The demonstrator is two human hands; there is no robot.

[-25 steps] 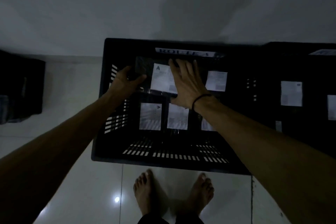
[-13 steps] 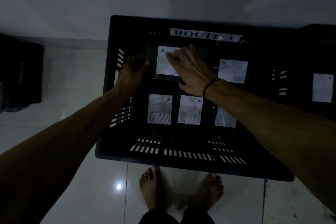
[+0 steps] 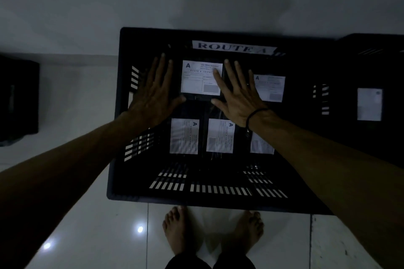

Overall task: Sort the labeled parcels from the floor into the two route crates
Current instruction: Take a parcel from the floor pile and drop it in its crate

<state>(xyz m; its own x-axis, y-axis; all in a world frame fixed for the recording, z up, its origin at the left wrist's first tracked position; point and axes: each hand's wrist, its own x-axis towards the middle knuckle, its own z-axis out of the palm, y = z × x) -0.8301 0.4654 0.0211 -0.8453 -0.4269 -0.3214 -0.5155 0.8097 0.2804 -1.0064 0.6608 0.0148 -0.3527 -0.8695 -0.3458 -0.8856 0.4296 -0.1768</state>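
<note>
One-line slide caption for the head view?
Left hand and right hand, open and flat, over an A-labeled parcel inside the Route A crate with four more labeled parcels; second crate at right.

The crate (image 3: 218, 179) is black, its walls pierced with rows of pale slots. Its white sign (image 3: 234, 47) reads ROUTE A in dark letters. The parcels (image 3: 220, 135) inside are black, with white labels (image 3: 201, 77) printed grey and marked with a dark A. The floor (image 3: 87, 236) is glossy white tile. The wristband (image 3: 255, 113) is black.
</note>
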